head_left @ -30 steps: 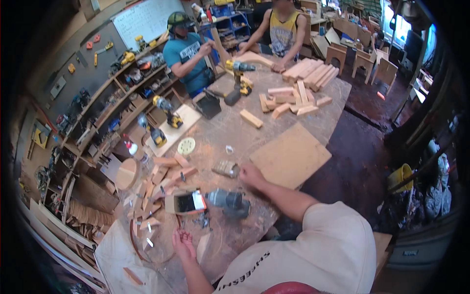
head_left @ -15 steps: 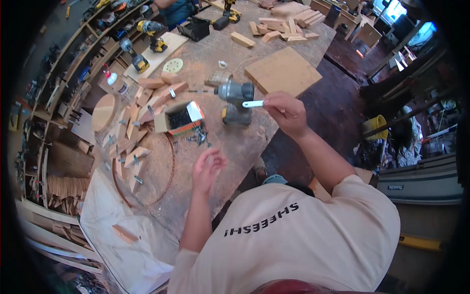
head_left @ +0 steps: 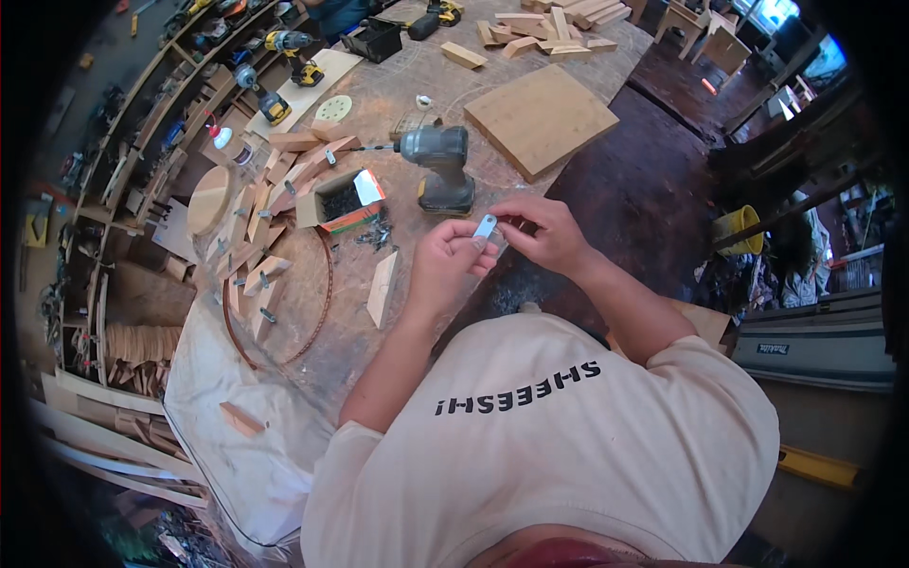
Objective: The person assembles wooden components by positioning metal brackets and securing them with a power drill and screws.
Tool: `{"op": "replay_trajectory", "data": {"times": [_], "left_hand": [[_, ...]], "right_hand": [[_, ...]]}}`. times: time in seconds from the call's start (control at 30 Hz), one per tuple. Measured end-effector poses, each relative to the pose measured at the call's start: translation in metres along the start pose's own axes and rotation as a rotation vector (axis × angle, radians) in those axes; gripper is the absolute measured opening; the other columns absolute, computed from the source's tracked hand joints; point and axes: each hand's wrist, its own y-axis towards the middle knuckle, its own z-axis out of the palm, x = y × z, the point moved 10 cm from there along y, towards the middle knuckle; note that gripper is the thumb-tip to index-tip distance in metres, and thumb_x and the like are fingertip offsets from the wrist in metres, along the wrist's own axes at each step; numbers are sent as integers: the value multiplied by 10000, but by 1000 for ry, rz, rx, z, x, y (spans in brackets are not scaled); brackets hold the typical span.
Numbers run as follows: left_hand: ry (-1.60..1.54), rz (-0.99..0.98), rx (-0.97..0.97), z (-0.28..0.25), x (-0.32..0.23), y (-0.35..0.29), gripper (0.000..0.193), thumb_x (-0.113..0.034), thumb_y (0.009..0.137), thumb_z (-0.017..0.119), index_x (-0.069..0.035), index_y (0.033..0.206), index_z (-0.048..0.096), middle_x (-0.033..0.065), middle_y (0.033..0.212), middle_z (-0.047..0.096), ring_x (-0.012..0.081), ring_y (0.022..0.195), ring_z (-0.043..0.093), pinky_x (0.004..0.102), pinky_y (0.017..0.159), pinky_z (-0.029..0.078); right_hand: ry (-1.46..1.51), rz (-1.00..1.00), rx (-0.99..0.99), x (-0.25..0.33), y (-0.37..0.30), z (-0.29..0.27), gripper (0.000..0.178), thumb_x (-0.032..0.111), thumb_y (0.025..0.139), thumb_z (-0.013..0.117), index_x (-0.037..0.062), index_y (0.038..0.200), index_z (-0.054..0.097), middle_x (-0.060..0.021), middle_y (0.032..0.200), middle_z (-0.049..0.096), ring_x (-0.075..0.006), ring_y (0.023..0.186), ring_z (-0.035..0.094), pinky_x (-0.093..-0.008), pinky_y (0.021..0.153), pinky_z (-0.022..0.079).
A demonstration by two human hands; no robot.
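A small flat metal plate [head_left: 486,225] with a rounded end and a hole is pinched between my two hands above the bench edge. My left hand [head_left: 447,263] has its thumb and fingers closed round the lower end. From the other side, my right hand [head_left: 544,234] closes its fingertips at the plate's edge. Just beyond them a grey cordless drill [head_left: 437,156] stands upright on its battery, its long bit pointing left. Left of the drill sits an open carton [head_left: 373,189] of dark screws, with loose screws [head_left: 375,234] beside it.
Cut wooden pieces [head_left: 268,268] with small metal plates attached lie left of the carton. A bevelled wood piece [head_left: 382,290] rests near my left forearm. Beyond the drill is a thick square board [head_left: 542,120]. More drills [head_left: 295,59] and stacked offcuts [head_left: 535,38] occupy the far bench [head_left: 417,90].
My right hand has brought the plate down and nearer to me. My left hand has moved right and closed on it, uncovering the bevelled wood piece.
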Motion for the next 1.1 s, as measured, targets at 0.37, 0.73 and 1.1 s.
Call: {"op": "replay_trajectory", "data": {"times": [0.37, 0.73, 1.1], "left_hand": [[89, 9, -237, 56, 14, 24, 142, -26, 902, 546, 27, 1033, 554, 114, 883, 684, 126, 733, 668, 226, 644, 542], [178, 15, -383, 84, 24, 23, 147, -15, 912, 551, 36, 1050, 544, 107, 919, 678, 114, 773, 659, 214, 670, 527], [164, -18, -341, 69, 30, 13, 147, -15, 913, 553, 49, 1046, 549, 119, 921, 678, 124, 779, 663, 221, 679, 535]], "right_hand": [[-89, -34, 30, -49, -8, -52, 145, 93, 801, 688, 65, 942, 696, -113, 824, 678, -241, 710, 672, -317, 603, 516], [-25, -161, 97, -65, -9, -68, 112, 96, 786, 694, 59, 892, 686, -110, 792, 670, -282, 717, 658, -346, 614, 524], [-5, -81, 33, -56, -25, -54, 128, 74, 791, 686, 45, 913, 662, -104, 782, 661, -280, 692, 653, -330, 600, 522]]}}
